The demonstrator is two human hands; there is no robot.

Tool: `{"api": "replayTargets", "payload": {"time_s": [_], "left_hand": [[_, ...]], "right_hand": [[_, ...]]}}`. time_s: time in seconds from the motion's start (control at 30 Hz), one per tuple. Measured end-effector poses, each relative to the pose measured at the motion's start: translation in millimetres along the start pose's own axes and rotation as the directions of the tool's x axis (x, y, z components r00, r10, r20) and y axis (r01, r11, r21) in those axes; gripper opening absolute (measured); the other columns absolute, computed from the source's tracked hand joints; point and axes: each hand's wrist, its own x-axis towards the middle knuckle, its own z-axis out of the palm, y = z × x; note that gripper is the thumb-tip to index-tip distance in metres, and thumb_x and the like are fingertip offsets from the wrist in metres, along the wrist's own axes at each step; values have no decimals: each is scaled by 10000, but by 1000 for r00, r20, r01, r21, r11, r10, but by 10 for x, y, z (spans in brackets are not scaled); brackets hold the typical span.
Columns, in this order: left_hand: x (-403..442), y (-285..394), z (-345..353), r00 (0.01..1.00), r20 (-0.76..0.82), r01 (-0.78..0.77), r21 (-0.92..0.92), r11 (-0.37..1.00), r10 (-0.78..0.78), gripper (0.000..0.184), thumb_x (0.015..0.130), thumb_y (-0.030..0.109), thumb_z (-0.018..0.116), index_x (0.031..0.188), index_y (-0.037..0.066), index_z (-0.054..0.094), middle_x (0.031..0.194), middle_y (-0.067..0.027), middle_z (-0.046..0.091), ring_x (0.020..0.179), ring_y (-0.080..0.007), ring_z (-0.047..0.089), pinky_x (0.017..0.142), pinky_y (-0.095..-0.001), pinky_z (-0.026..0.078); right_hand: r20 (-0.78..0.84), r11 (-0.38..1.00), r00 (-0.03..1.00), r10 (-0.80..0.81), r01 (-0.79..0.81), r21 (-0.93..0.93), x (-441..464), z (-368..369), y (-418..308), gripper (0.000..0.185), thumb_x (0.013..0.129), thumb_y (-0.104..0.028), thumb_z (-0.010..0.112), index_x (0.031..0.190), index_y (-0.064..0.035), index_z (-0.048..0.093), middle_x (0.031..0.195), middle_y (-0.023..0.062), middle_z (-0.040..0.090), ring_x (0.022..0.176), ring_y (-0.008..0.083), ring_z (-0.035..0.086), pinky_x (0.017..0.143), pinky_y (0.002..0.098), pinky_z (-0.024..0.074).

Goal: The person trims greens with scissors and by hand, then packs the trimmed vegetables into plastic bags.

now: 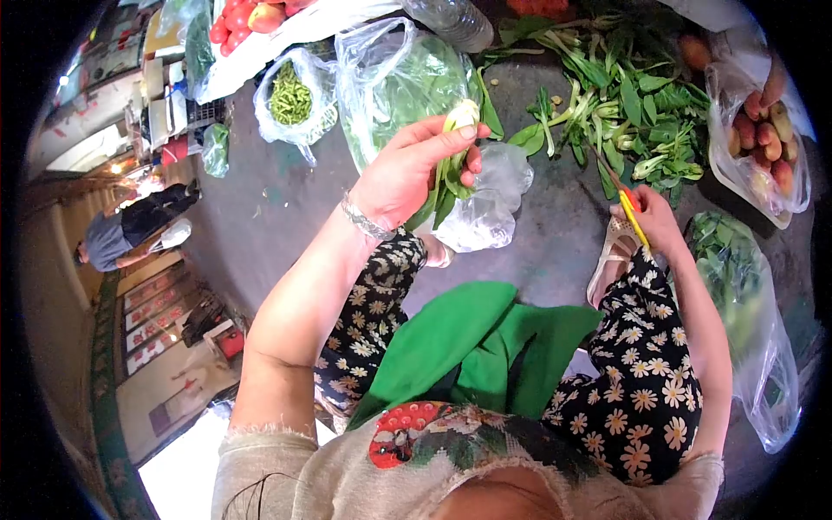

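My left hand [425,165] is raised over the floor, its fingers closed round a leafy green vegetable [451,173] with a pale root end on top and leaves hanging down. Low on the right, my right hand [657,221] grips a small knife [630,208] with a yellow and orange-red handle. Its narrow dark blade points toward a loose heap of leafy greens [637,113] on the floor. Below my left hand lies a crumpled clear plastic bag [490,204]. Just behind it stands a big clear bag of greens [403,82].
A bag of small green pieces [292,100] and red tomatoes [247,22] are at the upper left. On the right are a bagged tray of reddish produce [767,143] and another bag of greens [732,269]. A green cloth [468,347] covers my lap. Far left, a person [130,230] carries a bag.
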Motion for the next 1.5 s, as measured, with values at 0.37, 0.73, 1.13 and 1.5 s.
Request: {"api": "replayTargets", "payload": {"time_s": [0.37,0.73,1.13,1.5], "left_hand": [[14,-34,98,999,32,-36,229,973,30,345,986,271,555,1199,1,581,853,-18,590,750,-103,541,704,-238,469],[-13,-45,173,998,57,-49,229,972,37,368,987,307,544,1190,3,583,817,-6,561,723,-94,502,669,-237,431],[-36,-83,173,996,84,-62,217,974,44,281,979,304,554,1073,41,582,800,-5,549,696,-88,485,650,-236,408],[-79,-12,225,980,199,-79,262,962,26,320,982,338,542,1051,28,581,765,4,531,676,-80,466,606,-229,374]], "right_hand": [[17,832,933,-361,314,457,-67,176,-795,260,812,-182,666,988,-38,539,817,29,563,746,113,559,697,279,483],[44,811,906,-421,354,467,-266,34,-1092,561,783,-395,765,1092,-10,500,845,34,516,784,132,467,712,268,427],[201,841,835,-512,439,315,-422,-104,-1291,916,636,-702,749,1186,-26,467,848,15,419,754,140,395,665,285,385],[201,821,810,-551,482,307,-500,-186,-1355,668,702,-566,762,988,-7,537,674,108,472,639,219,451,607,363,406]]}}
